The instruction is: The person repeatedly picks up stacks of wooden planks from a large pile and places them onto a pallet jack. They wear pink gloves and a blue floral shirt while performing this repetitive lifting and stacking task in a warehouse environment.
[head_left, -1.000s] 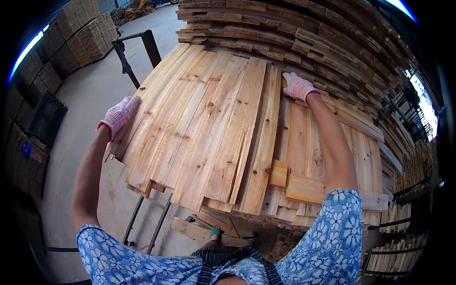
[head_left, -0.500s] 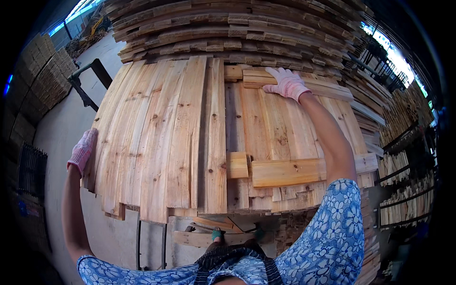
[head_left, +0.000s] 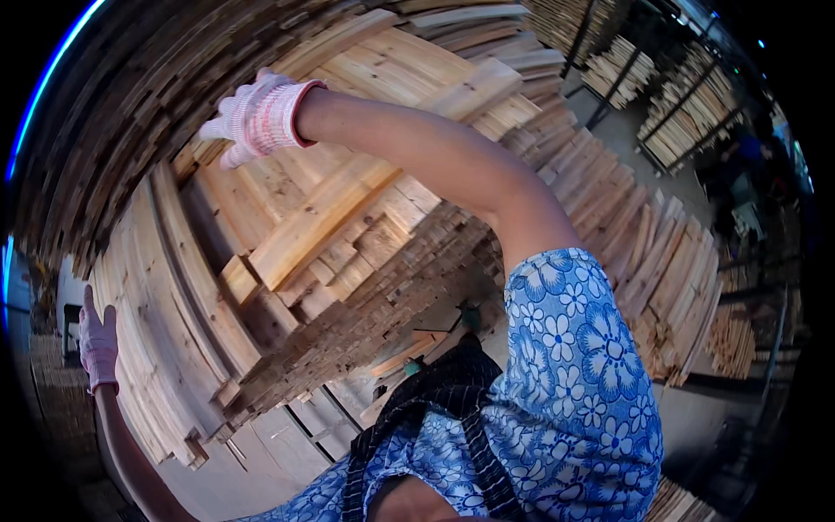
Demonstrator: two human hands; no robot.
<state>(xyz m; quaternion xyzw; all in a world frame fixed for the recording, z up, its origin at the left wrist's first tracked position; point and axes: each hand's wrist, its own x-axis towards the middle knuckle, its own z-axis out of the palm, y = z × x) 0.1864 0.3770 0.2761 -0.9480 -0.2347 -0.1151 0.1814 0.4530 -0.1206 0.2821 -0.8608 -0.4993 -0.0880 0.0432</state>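
My left hand (head_left: 98, 339), in a pale pink knitted glove, is by the outer left edge of a layer of planks (head_left: 161, 322). Its thumb and fingers stand apart and grip nothing; whether it touches the edge I cannot tell. My right hand (head_left: 261, 117), gloved alike, reaches over the far part of the wood stack with fingers stretched out and nothing in them. Just beyond it lies a far crosswise board (head_left: 335, 43). Nearer, another crosswise board (head_left: 326, 222) lies on the planks, a short wood block (head_left: 239, 278) by its left end. My right forearm hides part of the stack.
A tall pile of stacked boards (head_left: 113, 113) rises behind the planks. To the right lie more loose boards (head_left: 644, 261), and racks of wood (head_left: 691, 109) stand farther off. Below the stack, loose wood pieces (head_left: 404, 352) lie on the floor by my feet.
The whole view has turned, so the stack now appears slanted and farther left. My right hand has come off the far crosswise board. The left hand's fingers have spread apart.
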